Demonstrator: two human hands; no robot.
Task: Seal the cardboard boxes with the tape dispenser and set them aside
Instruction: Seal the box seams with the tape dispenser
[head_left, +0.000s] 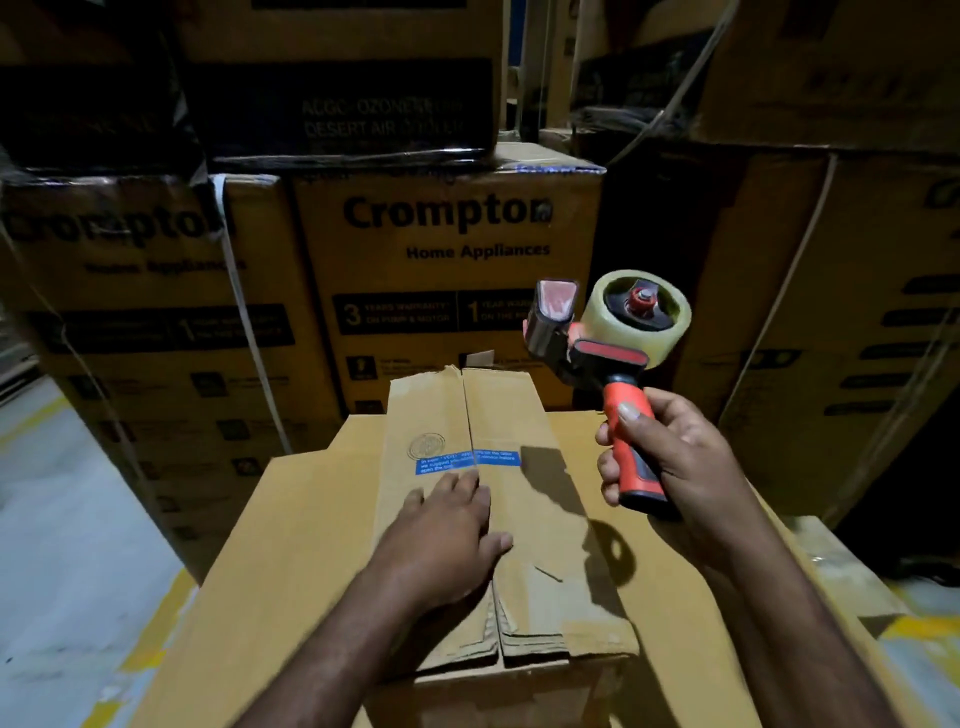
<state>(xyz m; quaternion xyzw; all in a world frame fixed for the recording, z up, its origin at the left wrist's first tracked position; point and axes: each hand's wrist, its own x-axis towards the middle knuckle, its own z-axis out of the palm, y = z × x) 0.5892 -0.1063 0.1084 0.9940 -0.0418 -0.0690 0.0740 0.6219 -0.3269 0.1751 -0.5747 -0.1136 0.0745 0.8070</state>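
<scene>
A small cardboard box (519, 410) lies in the lower centre of the frame, its two top flaps folded shut so that they meet along a seam running from the far end toward the camera. A blue label (498, 460) crosses that seam, and no tape shows along it. The box rests on a wider brown carton (291, 545) that fills the bottom of the frame. The left hand (447, 540) lies flat on the box's left flap just beside the seam, its grip slack, fingers straight and pressing down. The right hand (675, 467), at centre right, has its grip closed round the orange handle (631, 447) of the tape dispenser (571, 348), held in the air above the right side of the box and apart from it, with the roll of clear tape (670, 322) uppermost. Behind, across the upper half, stand stacked Crompton Home Appliances cartons (447, 270). Pale floor (62, 519) with yellow markings shows at lower left.
</scene>
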